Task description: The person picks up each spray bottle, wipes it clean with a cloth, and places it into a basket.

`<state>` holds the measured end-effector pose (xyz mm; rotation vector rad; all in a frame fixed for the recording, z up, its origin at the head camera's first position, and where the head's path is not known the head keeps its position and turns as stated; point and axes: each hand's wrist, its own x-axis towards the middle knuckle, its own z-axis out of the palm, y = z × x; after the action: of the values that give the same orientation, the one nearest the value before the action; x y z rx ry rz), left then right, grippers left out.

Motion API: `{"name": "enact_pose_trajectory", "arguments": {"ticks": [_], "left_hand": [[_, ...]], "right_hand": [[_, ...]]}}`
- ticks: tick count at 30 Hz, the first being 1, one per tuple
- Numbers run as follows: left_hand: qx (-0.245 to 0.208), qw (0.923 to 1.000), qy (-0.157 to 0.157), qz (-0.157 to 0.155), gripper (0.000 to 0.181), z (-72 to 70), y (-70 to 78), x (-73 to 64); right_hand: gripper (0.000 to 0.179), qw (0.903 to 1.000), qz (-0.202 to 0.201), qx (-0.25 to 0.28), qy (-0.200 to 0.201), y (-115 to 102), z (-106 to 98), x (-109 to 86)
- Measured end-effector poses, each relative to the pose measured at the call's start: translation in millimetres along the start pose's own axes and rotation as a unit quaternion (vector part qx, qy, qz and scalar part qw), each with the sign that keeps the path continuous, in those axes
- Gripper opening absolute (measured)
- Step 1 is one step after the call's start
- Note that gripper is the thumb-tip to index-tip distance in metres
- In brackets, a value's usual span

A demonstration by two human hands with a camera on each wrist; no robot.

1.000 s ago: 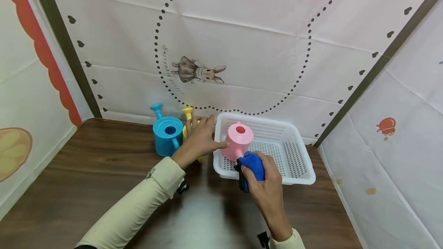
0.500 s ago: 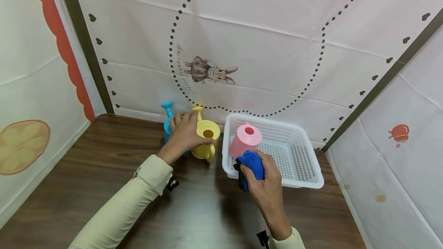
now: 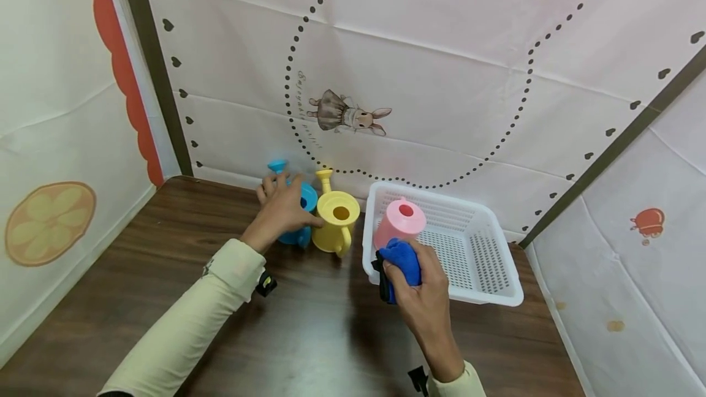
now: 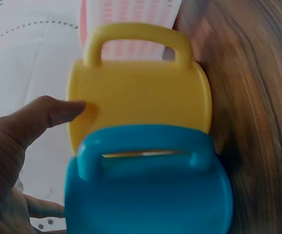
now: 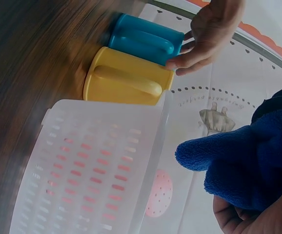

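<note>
My left hand [image 3: 282, 208] reaches over the blue watering can [image 3: 307, 198], fingers spread behind its top and thumb extended toward the yellow watering can [image 3: 330, 236]. In the left wrist view the thumb's tip overlaps the rim end of the yellow can [image 4: 141, 92], while the other fingers sit at the blue can's [image 4: 146, 204] top edge. Both cans stand side by side, handles toward me. With my right hand [image 3: 430, 299] I grip a bunched blue cloth [image 3: 404, 258] with a black strip along it. It is held by the near left corner of a white basket [image 3: 478, 296].
Inside the basket, at its left end, a pink watering can [image 3: 401, 223] leans slightly. A patterned white wall sheet [image 3: 441, 109] rises right behind the cans and basket. More sheeting [image 3: 623, 274] closes off the right side. Brown wood tabletop [image 3: 309, 323] spreads in front.
My left hand has moved left from the yellow watering can to over the blue one. The head view has swung left. My right hand keeps its grip on the cloth.
</note>
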<state>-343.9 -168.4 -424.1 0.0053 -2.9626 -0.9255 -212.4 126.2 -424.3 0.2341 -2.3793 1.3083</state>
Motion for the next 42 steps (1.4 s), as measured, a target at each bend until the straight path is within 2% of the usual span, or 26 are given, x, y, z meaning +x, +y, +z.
{"name": "enact_pose_trajectory", "arguments": {"ticks": [6,11,17,21,26,31,36,39,42], "left_hand": [[0.005,0.9997,0.003,-0.022,0.115,0.8,-11.1,4.3],[-0.004,0.9993,0.010,-0.035,0.118,1.7,-17.6,4.3],[-0.032,0.9981,0.015,-0.050,0.116,0.2,-22.1,1.5],[-0.055,0.9965,0.005,-0.062,0.115,-2.6,-26.1,-0.5],[-0.073,0.9953,0.009,-0.063,0.113,-6.0,-30.7,-6.4],[-0.077,0.9950,0.033,-0.055,0.111,-13.8,-29.9,-17.1],[-0.076,0.9944,0.065,-0.032,0.112,-25.7,-22.0,-29.0],[-0.079,0.9929,0.089,-0.007,0.112,-31.4,-16.6,-37.9],[-0.082,0.9895,0.115,0.031,0.112,-34.1,-12.4,-50.4]], "right_hand": [[0.043,1.0000,0.000,0.000,-0.003,-3,2,-0.8],[0.042,1.0000,-0.003,0.001,-0.004,-4,4,-1.5],[0.043,1.0000,-0.001,0.001,-0.002,-5,5,-3.3],[0.043,1.0000,-0.006,0.002,-0.002,-5,5,-3.7],[0.044,1.0000,-0.008,0.001,-0.005,-5,6,-4.2],[0.044,1.0000,-0.009,0.003,-0.003,-4,6,-5.4],[0.042,0.9999,-0.008,0.008,-0.004,-6,5,-5.8],[0.041,0.9998,-0.016,0.009,-0.003,-6,4,-5.5],[0.041,0.9996,-0.026,0.012,0.000,-7,4,-4.0]]}}
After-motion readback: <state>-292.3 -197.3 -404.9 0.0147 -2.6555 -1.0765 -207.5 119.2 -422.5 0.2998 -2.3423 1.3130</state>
